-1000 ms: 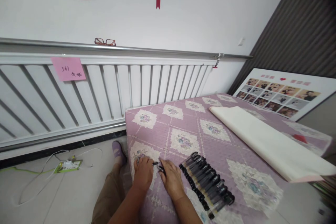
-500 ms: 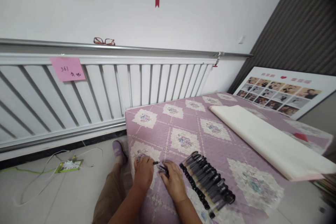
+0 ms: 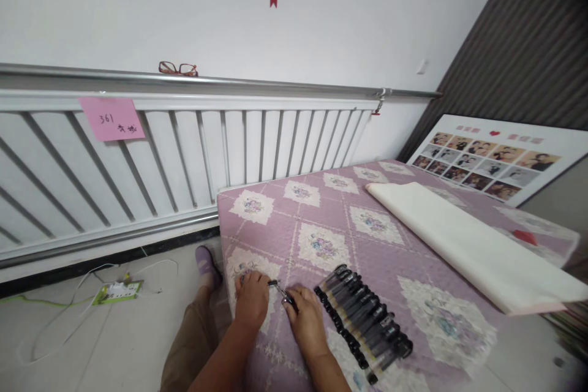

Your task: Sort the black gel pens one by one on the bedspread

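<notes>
Over the near left part of a purple quilted, flower-patterned cover [image 3: 294,220], my two hands work close together. My right hand [image 3: 309,321] is closed around a gel pen [image 3: 283,294] with a clear barrel and black ends. The pen points up and left, toward my left hand [image 3: 252,301]. Curled fingers of my left hand are at the pen's black far end; just what they grip is partly hidden. Right of my hands lies a slanted row of several black-capped gel pens [image 3: 362,318], side by side and nearly touching.
A long cream folded sheet [image 3: 459,245] lies on the bed's right side, before a leaning photo board [image 3: 487,165]. A white radiator [image 3: 248,141] with a pink note [image 3: 113,119] runs behind. On the floor left are a power strip [image 3: 118,292] and cables.
The pen between my hands now shows more of its clear barrel, and my right hand has shifted slightly down. The row of pens has not moved. The camera view has shifted slightly.
</notes>
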### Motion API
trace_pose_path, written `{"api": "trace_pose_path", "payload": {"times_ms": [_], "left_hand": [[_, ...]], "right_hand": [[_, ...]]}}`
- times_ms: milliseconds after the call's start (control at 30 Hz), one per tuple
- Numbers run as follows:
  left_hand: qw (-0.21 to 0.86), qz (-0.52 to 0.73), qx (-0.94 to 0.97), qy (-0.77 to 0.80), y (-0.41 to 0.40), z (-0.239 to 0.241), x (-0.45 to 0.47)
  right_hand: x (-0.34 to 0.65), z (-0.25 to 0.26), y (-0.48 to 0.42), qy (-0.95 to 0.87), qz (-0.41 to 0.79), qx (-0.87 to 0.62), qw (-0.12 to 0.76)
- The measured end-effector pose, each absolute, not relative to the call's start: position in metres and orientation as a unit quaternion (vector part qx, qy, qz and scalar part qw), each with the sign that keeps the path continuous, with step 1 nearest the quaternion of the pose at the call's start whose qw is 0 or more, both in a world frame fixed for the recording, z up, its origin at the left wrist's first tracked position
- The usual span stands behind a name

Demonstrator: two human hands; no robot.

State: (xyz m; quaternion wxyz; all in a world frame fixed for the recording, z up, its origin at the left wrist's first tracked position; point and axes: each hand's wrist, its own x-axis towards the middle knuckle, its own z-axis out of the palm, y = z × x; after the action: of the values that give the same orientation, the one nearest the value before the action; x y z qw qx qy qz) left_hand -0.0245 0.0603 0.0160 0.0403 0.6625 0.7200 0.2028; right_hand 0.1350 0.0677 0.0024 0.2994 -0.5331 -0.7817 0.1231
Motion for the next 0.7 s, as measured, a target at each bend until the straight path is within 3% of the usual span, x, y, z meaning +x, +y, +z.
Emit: {"api": "trace_pose_path", "payload": {"times_ms": [700], "left_hand": [[0.047,0.221,0.655,0.721,0.0681,0.0124,-0.0227]], "right_hand": [[0.1356,0.0062,0.0635,-0.759,0.137,-0.541,0.334]]}}
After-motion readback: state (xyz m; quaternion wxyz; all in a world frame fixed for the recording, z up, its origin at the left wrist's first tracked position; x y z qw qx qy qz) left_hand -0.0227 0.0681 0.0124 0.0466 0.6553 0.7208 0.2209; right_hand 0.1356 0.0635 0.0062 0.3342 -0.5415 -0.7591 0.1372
